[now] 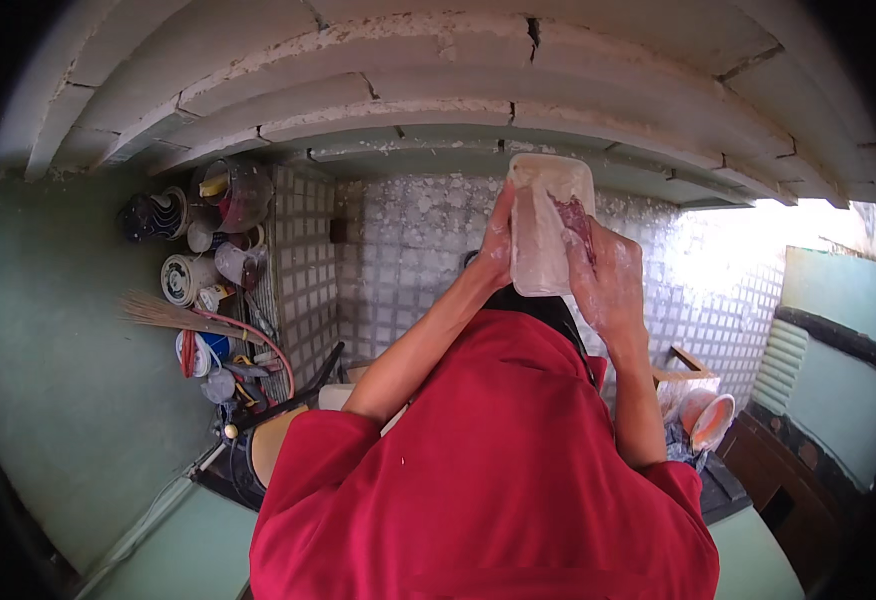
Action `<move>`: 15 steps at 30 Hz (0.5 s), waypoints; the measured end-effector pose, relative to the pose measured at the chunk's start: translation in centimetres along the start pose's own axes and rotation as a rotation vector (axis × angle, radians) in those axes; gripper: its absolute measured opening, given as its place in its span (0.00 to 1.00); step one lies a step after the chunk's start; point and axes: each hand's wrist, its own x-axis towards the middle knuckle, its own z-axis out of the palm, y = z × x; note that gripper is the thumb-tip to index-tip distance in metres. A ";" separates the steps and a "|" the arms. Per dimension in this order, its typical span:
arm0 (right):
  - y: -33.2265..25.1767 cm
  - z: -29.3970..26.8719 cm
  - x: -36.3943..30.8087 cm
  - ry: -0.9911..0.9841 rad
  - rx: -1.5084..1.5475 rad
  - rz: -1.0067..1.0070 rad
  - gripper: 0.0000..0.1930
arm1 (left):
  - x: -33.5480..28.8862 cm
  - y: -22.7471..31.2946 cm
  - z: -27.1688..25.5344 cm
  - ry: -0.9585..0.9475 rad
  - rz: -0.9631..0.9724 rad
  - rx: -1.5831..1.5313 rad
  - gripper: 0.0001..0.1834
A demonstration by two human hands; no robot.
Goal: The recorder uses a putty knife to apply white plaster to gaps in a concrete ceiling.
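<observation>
Tub (542, 284): pale, held in front of the red shirt (488, 450), whitish paste (548, 238) inside.
Left hand (498, 238): gripping the tub's left side, thumb along the rim.
Right hand (610, 278): paste-smeared, bent against a dark red piece (573, 220); cannot tell whether pinching it.
Left side: broom (173, 312) among buckets (180, 280).

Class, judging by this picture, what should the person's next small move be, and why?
Probably to draw the dark red piece across the inside of the tub with the right hand. That hand already seems to hold the piece there, the left hand supports the tub's side, and pale smears show inside it.
</observation>
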 end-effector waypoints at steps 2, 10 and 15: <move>-0.4 -0.2 0.0 -0.077 0.074 0.022 0.09 | -0.6 0.1 0.1 -0.013 -0.010 0.003 0.43; 1.0 -1.0 -0.1 -0.020 0.086 0.067 0.10 | -2.2 0.6 0.5 0.080 0.029 0.076 0.47; 2.0 -0.3 -0.7 0.035 0.018 -0.060 0.10 | -1.5 -0.8 2.2 0.125 0.063 0.200 0.48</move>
